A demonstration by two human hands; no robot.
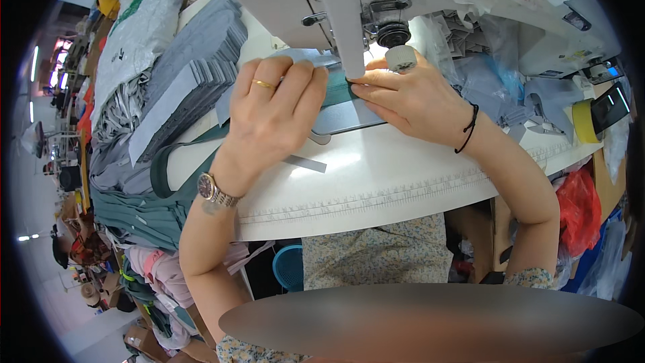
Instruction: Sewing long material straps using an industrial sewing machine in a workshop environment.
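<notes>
A white sewing machine [348, 20] stands over the table, its needle area lit between my hands. Under it lies a green fabric strip [338, 90], across the metal plate [353, 117]. My left hand [279, 111] is closed over the strip's left part, knuckles up and fingertips hidden. The thumb and fingers of my right hand [420, 97] press together at the strip's right end, close beside the presser area; what lies under them is partly hidden. A green band [161, 168] loops off the table's left side and passes behind my left wrist.
Stacked grey fabric pieces [185, 94] and green garments [141, 218] crowd the left. A loose grey strip [307, 163] lies near my left wrist. A printed ruler [376, 198] follows the table's front edge. Yellow tape [586, 121] and a red plastic bag [579, 208] are at right.
</notes>
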